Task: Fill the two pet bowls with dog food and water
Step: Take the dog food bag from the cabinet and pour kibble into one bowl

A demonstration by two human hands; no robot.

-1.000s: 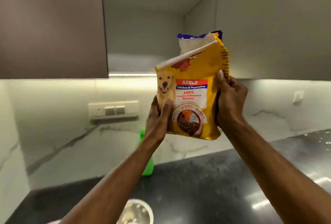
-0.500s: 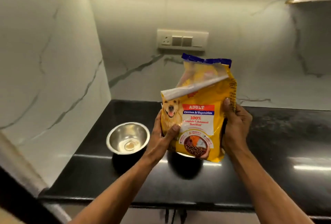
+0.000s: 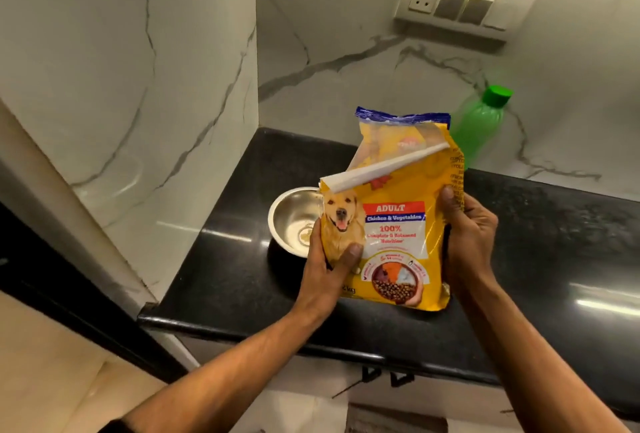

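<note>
A yellow dog food bag (image 3: 394, 224) with a dog's picture and a blue top is held upright over the black counter (image 3: 221, 280). My left hand (image 3: 325, 266) grips its lower left side and my right hand (image 3: 467, 238) grips its right edge. Its top flap is folded over with a white strip across. A steel pet bowl (image 3: 294, 221) stands on the counter behind the bag's left side, partly hidden, with nothing but a reflection inside. A green water bottle (image 3: 481, 124) with a green cap stands behind the bag against the wall. Only one bowl shows.
White marble walls (image 3: 138, 86) close the counter at the left and back. A switch and socket plate (image 3: 464, 6) is on the back wall. The counter's front edge runs below my forearms, with cabinet handles (image 3: 388, 377) under it.
My view has dropped from the upper cabinets to the counter. The bag has come down with both hands to just above the counter beside the bowl. The bottle is back in sight.
</note>
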